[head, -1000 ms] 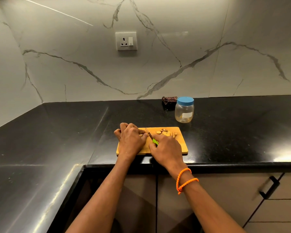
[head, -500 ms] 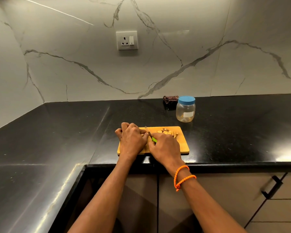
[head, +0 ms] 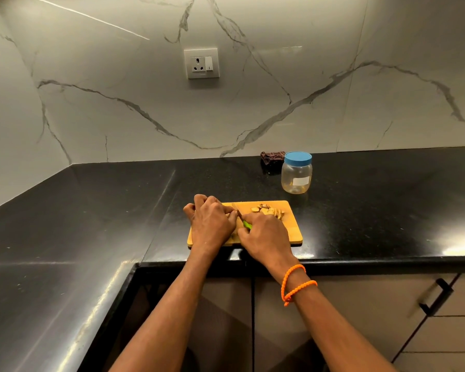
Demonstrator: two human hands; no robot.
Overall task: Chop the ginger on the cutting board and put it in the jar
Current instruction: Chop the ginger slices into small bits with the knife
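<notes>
A wooden cutting board [head: 293, 232] lies near the counter's front edge. Cut ginger slices [head: 267, 210] sit at its far right. My left hand [head: 211, 224] is curled over the board's left part, its fingers holding down a ginger piece that is mostly hidden beneath them. My right hand [head: 265, 236] grips a knife with a green handle [head: 247, 224]; the blade [head: 238, 212] points away, right beside my left fingers. A clear jar [head: 296, 178] with a blue lid stands closed behind the board to the right.
A dark brown folded cloth [head: 272, 157] lies against the marble wall behind the jar. The black counter [head: 91, 210] wraps round a corner on the left. A wall socket [head: 201, 63] is above. Cabinet drawers with a black handle [head: 436, 298] are at lower right.
Both hands stay on the board in nearly the same place; the knife blade has shifted only slightly beside my left fingers.
</notes>
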